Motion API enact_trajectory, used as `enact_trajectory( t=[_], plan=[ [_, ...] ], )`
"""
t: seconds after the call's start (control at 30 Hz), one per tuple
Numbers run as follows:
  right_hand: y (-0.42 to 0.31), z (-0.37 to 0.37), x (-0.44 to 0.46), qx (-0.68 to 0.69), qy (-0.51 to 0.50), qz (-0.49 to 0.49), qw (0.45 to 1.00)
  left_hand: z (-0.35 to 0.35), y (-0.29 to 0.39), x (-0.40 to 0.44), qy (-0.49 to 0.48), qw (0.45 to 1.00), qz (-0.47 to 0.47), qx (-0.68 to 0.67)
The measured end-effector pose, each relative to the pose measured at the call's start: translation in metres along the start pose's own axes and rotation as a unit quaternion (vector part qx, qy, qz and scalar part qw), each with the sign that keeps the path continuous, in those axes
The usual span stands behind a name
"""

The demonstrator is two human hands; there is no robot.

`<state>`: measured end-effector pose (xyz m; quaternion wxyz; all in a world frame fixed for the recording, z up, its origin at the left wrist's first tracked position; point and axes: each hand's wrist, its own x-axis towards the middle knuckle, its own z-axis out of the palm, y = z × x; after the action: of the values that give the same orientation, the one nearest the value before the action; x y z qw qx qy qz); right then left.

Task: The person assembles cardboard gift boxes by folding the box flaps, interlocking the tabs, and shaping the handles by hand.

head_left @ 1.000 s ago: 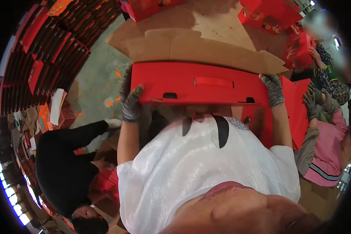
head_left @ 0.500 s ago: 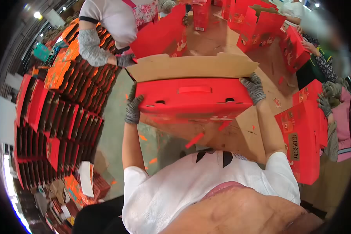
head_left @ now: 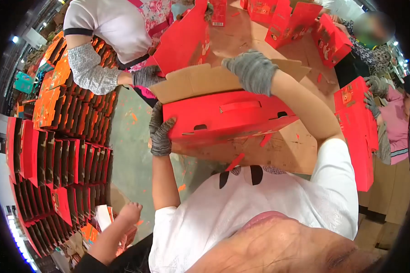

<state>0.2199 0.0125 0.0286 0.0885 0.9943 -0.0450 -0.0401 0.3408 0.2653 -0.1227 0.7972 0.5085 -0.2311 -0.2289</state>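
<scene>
Evidently, your left hand [head_left: 161, 135] grasps one end of the red box [head_left: 205, 108], probably steadying it; your right hand [head_left: 251, 73] curls at its raised flap [head_left: 191, 83], grip unclear. The box is by the table's [head_left: 300, 152] near left corner.

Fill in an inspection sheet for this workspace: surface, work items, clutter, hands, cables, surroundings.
Surface: brown table, with red scraps on it.
Work items: red box with a handle strip and a raised brown flap.
Clutter: orange scraps on the floor.
Hands: left hand, gloved, grips the box's left end; right hand, gloved, is at the flap, grip unclear.
Cables: nothing seen.
Surroundings: stacked cardboard at left; a co-worker's gloved hand beside the flap.
</scene>
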Motion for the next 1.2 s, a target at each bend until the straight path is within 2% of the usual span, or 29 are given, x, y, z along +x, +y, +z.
enact_trajectory(
  t=[0.13, 0.23, 0.27, 0.33, 0.37, 0.5, 0.57, 0.6, 0.67, 0.7, 0.73, 0.77, 0.8, 0.83, 0.87, 0.9, 0.93, 0.97, 1.0, 1.07, 1.13, 1.2],
  plan=[
    [0.000, -0.014, 0.009, 0.088, -0.074, 0.022, 0.993, 0.005, 0.002, -0.003, 0.013, 1.000, 0.009, -0.022],
    [0.022, -0.007, 0.017, 0.253, -0.104, -0.071, 0.959, -0.003, -0.004, -0.002, 0.030, 0.999, 0.014, -0.014],
    [0.025, -0.006, 0.015, 0.255, -0.106, -0.076, 0.958, -0.005, -0.004, -0.002, 0.035, 0.999, 0.013, -0.012],
    [0.030, -0.010, 0.010, 0.346, -0.115, -0.092, 0.927, -0.006, -0.005, 0.000, 0.021, 1.000, 0.014, -0.005],
    [0.040, 0.001, 0.010, 0.363, -0.090, -0.126, 0.919, -0.007, -0.006, 0.001, 0.025, 1.000, 0.015, -0.004],
    [0.043, -0.010, -0.011, 0.257, -0.023, -0.117, 0.959, -0.009, -0.007, 0.005, 0.019, 0.998, 0.040, 0.036],
    [0.026, -0.016, -0.035, 0.128, -0.121, -0.071, 0.982, -0.019, -0.011, 0.006, 0.011, 0.997, 0.054, 0.054],
    [0.015, -0.006, -0.051, 0.133, -0.123, -0.072, 0.981, -0.021, -0.009, 0.005, 0.013, 0.997, 0.049, 0.057],
    [-0.011, 0.029, -0.082, 0.019, 0.046, -0.112, 0.992, -0.018, -0.003, 0.005, -0.041, 0.995, 0.066, 0.064],
    [-0.021, 0.049, -0.091, 0.020, 0.047, -0.108, 0.993, -0.010, -0.001, 0.004, -0.024, 0.992, 0.106, 0.059],
    [-0.032, 0.070, -0.098, -0.027, 0.124, -0.092, 0.988, -0.012, -0.003, 0.005, -0.029, 0.992, 0.105, 0.060],
    [-0.037, 0.082, -0.101, -0.075, 0.199, -0.073, 0.974, -0.020, -0.005, 0.009, -0.042, 0.982, 0.143, 0.118],
    [-0.040, 0.086, -0.100, -0.074, 0.200, -0.068, 0.975, -0.029, -0.004, 0.013, -0.054, 0.967, 0.180, 0.175],
    [-0.043, 0.088, -0.099, -0.056, 0.213, -0.070, 0.973, -0.031, 0.004, 0.012, -0.060, 0.987, 0.102, 0.108],
    [-0.046, 0.091, -0.099, -0.038, 0.225, -0.071, 0.971, -0.034, 0.014, 0.010, -0.066, 0.987, 0.098, 0.111],
    [-0.048, 0.094, -0.100, -0.029, 0.223, -0.069, 0.972, -0.024, 0.040, 0.006, -0.160, 0.883, 0.165, 0.410],
    [-0.049, 0.098, -0.099, -0.023, 0.224, -0.058, 0.973, -0.011, 0.068, 0.002, -0.240, 0.677, 0.217, 0.661],
    [-0.050, 0.102, -0.099, -0.010, 0.253, -0.047, 0.966, 0.016, 0.091, -0.004, -0.271, 0.560, 0.123, 0.773],
    [-0.052, 0.106, -0.101, -0.002, 0.278, -0.038, 0.960, 0.046, 0.103, -0.003, -0.284, 0.557, 0.124, 0.770],
    [-0.052, 0.115, -0.101, 0.004, 0.292, -0.021, 0.956, 0.105, 0.106, -0.003, -0.375, 0.487, 0.023, 0.788],
    [-0.052, 0.121, -0.105, 0.031, 0.333, -0.047, 0.941, 0.147, 0.079, 0.010, -0.376, 0.491, 0.062, 0.783],
    [-0.040, 0.102, -0.119, 0.033, 0.329, -0.037, 0.943, 0.184, 0.048, 0.022, -0.395, 0.469, 0.066, 0.787]
  ],
)
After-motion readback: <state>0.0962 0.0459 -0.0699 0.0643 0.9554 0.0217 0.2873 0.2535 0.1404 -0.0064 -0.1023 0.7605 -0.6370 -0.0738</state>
